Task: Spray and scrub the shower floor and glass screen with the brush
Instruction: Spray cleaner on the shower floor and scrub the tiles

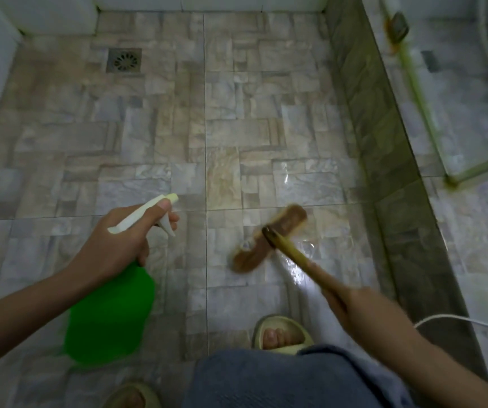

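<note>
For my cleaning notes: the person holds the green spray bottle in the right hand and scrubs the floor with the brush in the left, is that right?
The hands are swapped. The head view shows the green spray bottle in the left hand and the brush, scrubbing the floor, in the right hand.

Two hands (113, 245), one green spray bottle (110, 313), one brush (269, 240), one floor drain (124, 60), two slippers (281, 334)

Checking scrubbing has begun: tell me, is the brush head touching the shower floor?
Touching. The head view shows the brush head lying flat on the wet floor, no gap under it, though it is blurred.
</note>
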`<state>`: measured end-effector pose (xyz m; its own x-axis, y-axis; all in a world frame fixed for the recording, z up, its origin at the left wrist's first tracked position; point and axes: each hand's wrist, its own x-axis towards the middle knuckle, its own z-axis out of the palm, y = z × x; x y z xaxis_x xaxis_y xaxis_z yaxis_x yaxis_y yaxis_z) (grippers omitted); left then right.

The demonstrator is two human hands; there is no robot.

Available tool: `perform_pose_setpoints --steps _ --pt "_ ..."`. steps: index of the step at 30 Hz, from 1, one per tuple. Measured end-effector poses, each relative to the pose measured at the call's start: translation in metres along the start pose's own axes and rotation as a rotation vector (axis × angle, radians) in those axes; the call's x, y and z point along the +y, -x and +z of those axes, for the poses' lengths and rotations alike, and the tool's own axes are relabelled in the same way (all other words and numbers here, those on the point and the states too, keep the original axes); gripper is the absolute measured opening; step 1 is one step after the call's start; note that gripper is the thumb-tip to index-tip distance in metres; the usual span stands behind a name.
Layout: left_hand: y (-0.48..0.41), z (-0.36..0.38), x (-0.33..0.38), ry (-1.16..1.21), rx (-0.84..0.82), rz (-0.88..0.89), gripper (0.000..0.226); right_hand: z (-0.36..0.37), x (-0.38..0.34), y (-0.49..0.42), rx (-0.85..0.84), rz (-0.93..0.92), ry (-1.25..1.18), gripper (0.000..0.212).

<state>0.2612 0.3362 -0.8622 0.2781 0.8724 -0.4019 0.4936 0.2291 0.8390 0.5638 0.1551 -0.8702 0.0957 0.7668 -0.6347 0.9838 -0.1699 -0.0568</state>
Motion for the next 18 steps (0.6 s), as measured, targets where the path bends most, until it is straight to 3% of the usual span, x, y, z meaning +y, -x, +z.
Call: perform_pose_setpoints --steps 2,6,9,12,15,18 --pt "-0.001 -0.001 0.002 0.011 0.006 0.002 0.063 -0.002 -0.007 -0.003 -0.018 0.036 -0.035 0.05" --pt "-0.003 0.001 0.001 0.014 0.007 -0.003 0.059 -0.033 -0.052 -0.118 0.275 -0.103 -0.16 0.054" --pt "-0.006 0.005 -0.002 0.002 0.017 -0.008 0.048 -0.063 -0.056 -0.172 0.304 -0.128 -0.231 0.049" --pt "-0.004 0.005 0.001 0.01 0.018 0.012 0.047 -0.038 -0.015 -0.12 0.255 -0.102 -0.193 0.054" --pt "-0.002 0.005 0.005 0.06 0.029 0.002 0.063 -0.005 0.026 -0.029 0.093 -0.008 -0.122 0.057" --pt "-0.005 0.007 0.006 0.052 0.015 -0.001 0.063 -0.003 0.037 -0.019 0.071 0.038 -0.171 0.056"
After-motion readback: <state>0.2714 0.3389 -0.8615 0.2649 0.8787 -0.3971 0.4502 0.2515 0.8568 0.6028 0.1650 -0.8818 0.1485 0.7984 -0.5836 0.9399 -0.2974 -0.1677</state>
